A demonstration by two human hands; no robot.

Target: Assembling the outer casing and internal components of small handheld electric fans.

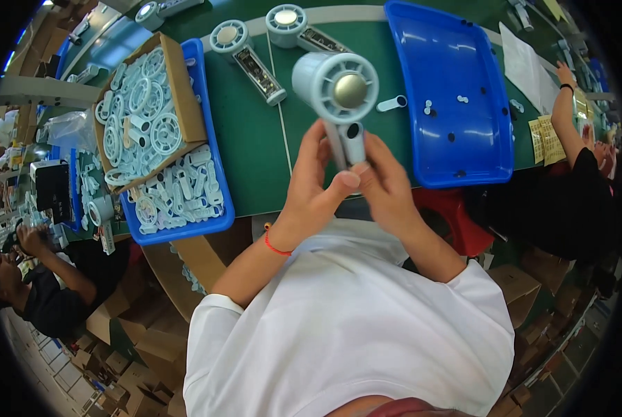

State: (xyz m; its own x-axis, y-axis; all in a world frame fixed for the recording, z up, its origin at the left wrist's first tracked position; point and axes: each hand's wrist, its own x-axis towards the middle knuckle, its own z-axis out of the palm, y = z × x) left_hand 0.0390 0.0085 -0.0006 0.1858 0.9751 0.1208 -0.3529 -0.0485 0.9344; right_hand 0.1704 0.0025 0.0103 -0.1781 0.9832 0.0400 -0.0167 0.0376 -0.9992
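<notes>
Bare green mat [255, 149] between parts tray [217, 208] and blue bin [457, 174]; fan units [245, 55] block far edge.

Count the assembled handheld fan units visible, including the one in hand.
4. One fan is gripped by the left hand and right hand; two lie on the green table at and; one at the top edge. Others may be hidden.
</notes>
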